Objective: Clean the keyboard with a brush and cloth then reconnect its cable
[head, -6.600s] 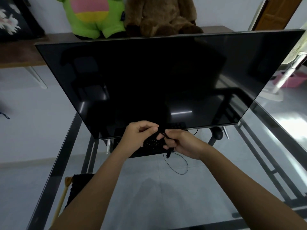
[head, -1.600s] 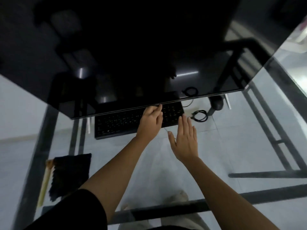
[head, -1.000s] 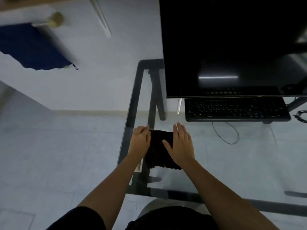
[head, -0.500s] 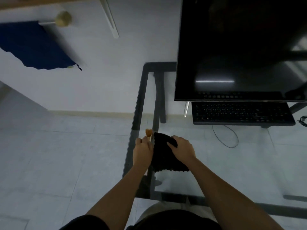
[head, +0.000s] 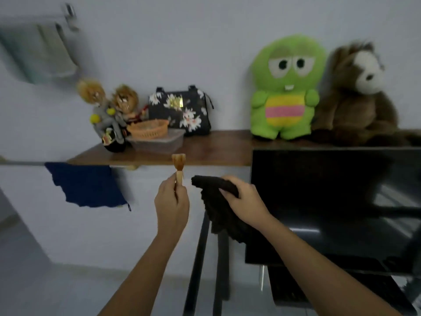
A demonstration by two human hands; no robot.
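Left hand: The left hand, raised just left of the large black flat monitor, pinches the handle of a small pale wooden brush between thumb and curled fingers, bristles pointing up.
Right hand: The right hand, at the monitor's left edge, has its fingers clenched round a crumpled black knitted cloth, whose loose end hangs down.
Why held so: The two tools are aloft and apart, one per hand, likely so brushing can lead and wiping follow without a swap (a judgement, not a sighting).
Keyboard: The flat black keyboard lies under the monitor's lower edge, blurred, with neither tool touching it.
Cable: Not visible.
Stage: Tools are in hand; cleaning looks not yet begun.
Backdrop: Behind the monitor's top edge, a brown wooden shelf carries a green plush monster and a shaggy brown plush animal. Further left of the monitor sits a black floral handbag.
Writing: None is legible; the handbag's gold plate is too blurred to read.
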